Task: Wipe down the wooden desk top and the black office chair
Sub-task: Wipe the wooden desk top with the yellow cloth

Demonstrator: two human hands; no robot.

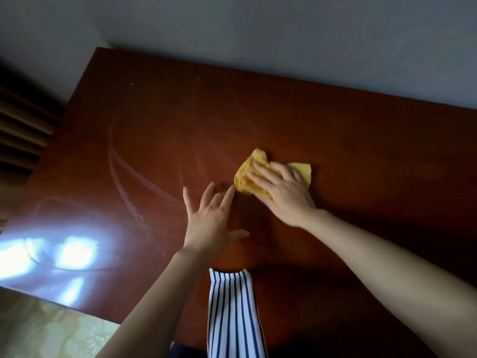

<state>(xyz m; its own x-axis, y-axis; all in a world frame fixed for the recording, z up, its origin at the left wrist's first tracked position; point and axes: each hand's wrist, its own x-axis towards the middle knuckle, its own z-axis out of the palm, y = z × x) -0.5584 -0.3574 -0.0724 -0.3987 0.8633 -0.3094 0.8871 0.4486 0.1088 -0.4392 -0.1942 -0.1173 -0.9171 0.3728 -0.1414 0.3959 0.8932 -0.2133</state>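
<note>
My right hand (281, 192) presses flat fingers on the yellow cloth (251, 177) to scrub the desk top (284, 112), my left hand (210, 220) open (fingers spread) beside it for balance.

No text readable anywhere, bench (284, 112) top without lettering, yellow cloth (244, 178) plain and unmarked, striped fabric (232, 319) showing only stripes, no label, brand, number or sign legible
</note>
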